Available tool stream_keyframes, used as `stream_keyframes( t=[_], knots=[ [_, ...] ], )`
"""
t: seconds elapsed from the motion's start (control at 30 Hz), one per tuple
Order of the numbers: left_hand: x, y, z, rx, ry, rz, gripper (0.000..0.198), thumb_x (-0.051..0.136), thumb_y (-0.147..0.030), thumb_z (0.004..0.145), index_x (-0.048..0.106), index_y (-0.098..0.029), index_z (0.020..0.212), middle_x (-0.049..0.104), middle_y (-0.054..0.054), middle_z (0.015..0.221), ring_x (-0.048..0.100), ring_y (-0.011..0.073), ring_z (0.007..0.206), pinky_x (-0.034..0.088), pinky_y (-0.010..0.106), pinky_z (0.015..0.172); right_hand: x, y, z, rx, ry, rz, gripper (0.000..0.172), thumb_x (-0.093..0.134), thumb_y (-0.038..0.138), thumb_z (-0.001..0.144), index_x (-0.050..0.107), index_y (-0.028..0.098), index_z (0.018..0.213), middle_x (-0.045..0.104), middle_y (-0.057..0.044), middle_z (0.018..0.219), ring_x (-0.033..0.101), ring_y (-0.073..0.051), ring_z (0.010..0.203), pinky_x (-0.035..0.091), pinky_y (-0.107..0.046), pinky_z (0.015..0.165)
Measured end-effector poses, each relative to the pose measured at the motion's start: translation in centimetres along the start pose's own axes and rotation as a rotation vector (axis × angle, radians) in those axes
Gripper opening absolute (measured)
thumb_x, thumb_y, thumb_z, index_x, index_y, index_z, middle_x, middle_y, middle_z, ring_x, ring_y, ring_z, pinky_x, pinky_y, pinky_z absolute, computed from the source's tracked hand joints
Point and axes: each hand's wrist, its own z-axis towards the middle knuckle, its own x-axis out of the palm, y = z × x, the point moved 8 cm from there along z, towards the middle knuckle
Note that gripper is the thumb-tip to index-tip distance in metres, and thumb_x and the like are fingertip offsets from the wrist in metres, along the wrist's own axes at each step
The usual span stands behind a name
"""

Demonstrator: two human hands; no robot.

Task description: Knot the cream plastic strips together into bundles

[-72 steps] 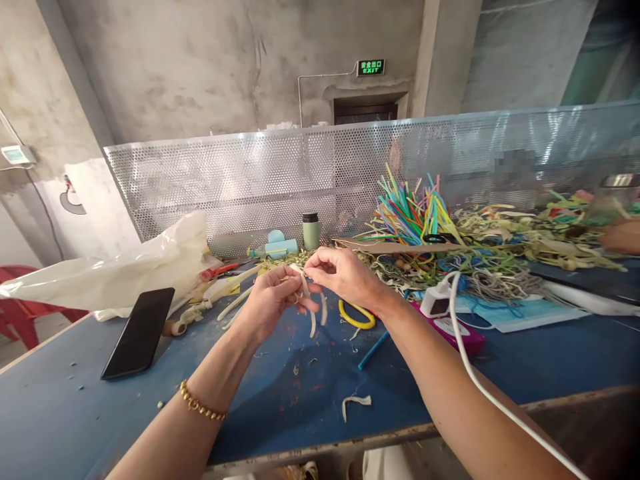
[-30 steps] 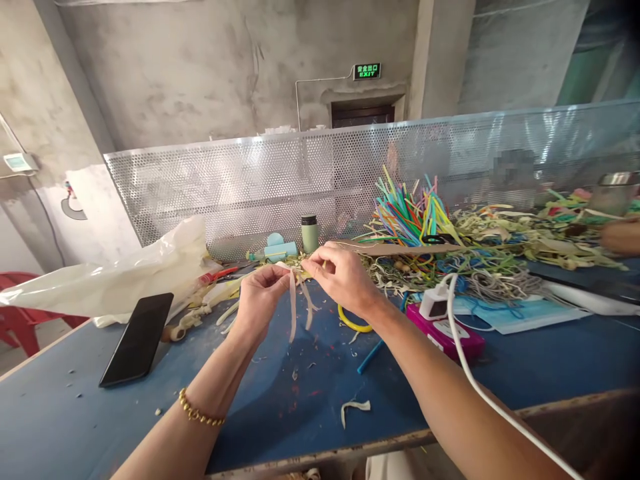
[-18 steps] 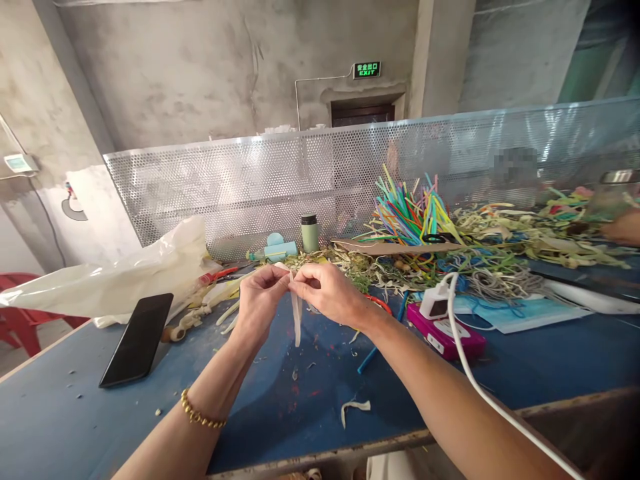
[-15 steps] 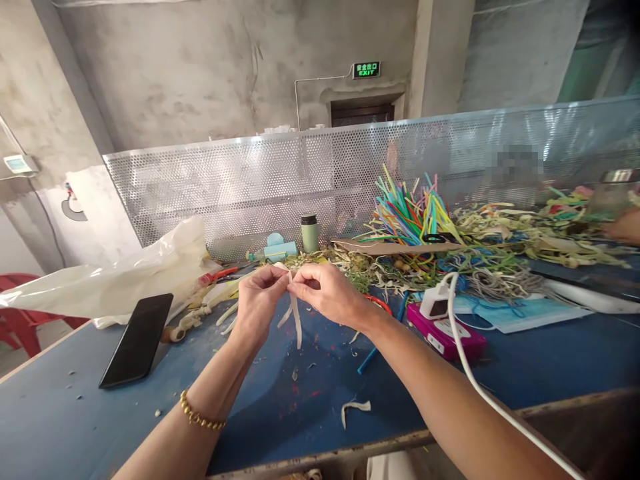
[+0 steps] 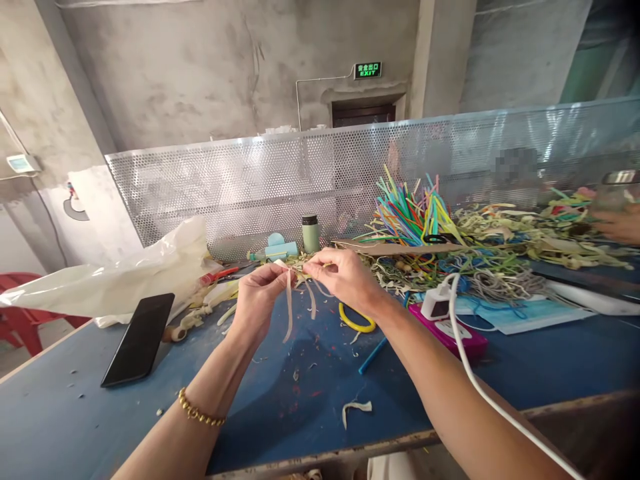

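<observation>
Pale thin strips (image 5: 289,308) hang from between my two hands above the blue table (image 5: 280,427). My left hand (image 5: 259,293) pinches them at the top, thumb against fingers. To its right my right hand (image 5: 345,277) is also closed in a pinch, on a strand that runs toward the left hand; its end is small and partly hidden by the fingers. Just below my right hand a yellow ring (image 5: 357,320) lies on the table, its upper part hidden. A curled pale scrap (image 5: 357,405) lies nearer the front edge.
A black phone (image 5: 139,340) and a plastic bag (image 5: 150,280) are at left. Behind stand a green bottle (image 5: 311,233) and colourful stems (image 5: 410,210). At right are a magenta box (image 5: 463,339), white cable (image 5: 463,353) and blue mask (image 5: 520,313). Another person's hand shows at far right.
My right hand has moved slightly up and right, away from the left, and the hanging strips have spread apart. A yellow ring now shows where a red-orange one was partly visible.
</observation>
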Motion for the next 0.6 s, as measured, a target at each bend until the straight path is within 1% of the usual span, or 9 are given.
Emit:
stream_keyframes(
  t=[0.07,0.13,0.23,0.4,0.5,0.6],
  knots=[
    [0.0,0.0,0.0,-0.007,0.002,-0.014,0.013,0.078,-0.026,0.073,0.071,-0.015,0.070,0.065,0.001,0.071,0.056,0.0121,0.069,0.043,0.026,0.070,0.9,-0.3,0.0,0.018,0.085,-0.002,0.020,0.064,0.031,0.085,0.071,0.014,0.077,0.064,-0.003,0.077,0.053,-0.013,0.067,0.039,-0.026,0.060],
    [0.1,0.0,-0.1,-0.012,0.005,-0.027,0.013,0.078,-0.026,0.072,0.071,-0.015,0.070,0.065,0.000,0.071,0.056,0.0121,0.069,0.043,0.026,0.069,1.4,-0.3,-0.1,0.012,0.112,-0.013,0.020,0.065,0.030,0.085,0.069,0.014,0.073,0.060,-0.001,0.072,0.050,-0.012,0.064,0.037,-0.026,0.057],
    [0.1,0.1,-0.1,-0.017,0.008,-0.032,0.014,0.078,-0.027,0.072,0.071,-0.016,0.069,0.064,0.000,0.070,0.055,0.0123,0.068,0.043,0.026,0.068,1.7,-0.2,-0.2,0.001,0.104,-0.024,0.023,0.063,0.027,0.086,0.065,0.015,0.067,0.054,0.001,0.064,0.045,-0.011,0.058,0.033,-0.026,0.055],
    [0.3,0.8,-0.3,-0.074,0.010,-0.077,0.017,0.079,-0.030,0.072,0.071,-0.015,0.067,0.061,0.000,0.068,0.051,0.0111,0.067,0.041,0.024,0.066,1.8,-0.2,-0.2,-0.027,0.086,-0.071,0.019,0.065,0.021,0.085,0.063,0.015,0.067,0.055,0.002,0.065,0.046,-0.010,0.060,0.034,-0.026,0.059],
    [0.2,0.7,-0.3,-0.073,-0.004,-0.091,0.017,0.080,-0.029,0.070,0.071,-0.015,0.067,0.061,0.000,0.068,0.050,0.0106,0.066,0.040,0.024,0.066,1.6,0.0,-0.2,-0.056,0.077,-0.109,0.021,0.064,0.019,0.085,0.062,0.015,0.064,0.055,0.002,0.065,0.046,-0.010,0.061,0.034,-0.026,0.059],
    [0.2,0.2,-0.2,-0.045,0.024,-0.026,0.017,0.077,-0.030,0.073,0.071,-0.015,0.066,0.062,0.001,0.069,0.052,0.0117,0.067,0.041,0.025,0.067,1.4,0.1,-0.1,-0.064,0.112,-0.157,0.024,0.065,0.026,0.087,0.065,0.015,0.066,0.055,0.001,0.066,0.046,-0.011,0.060,0.033,-0.027,0.058]
  ],
)
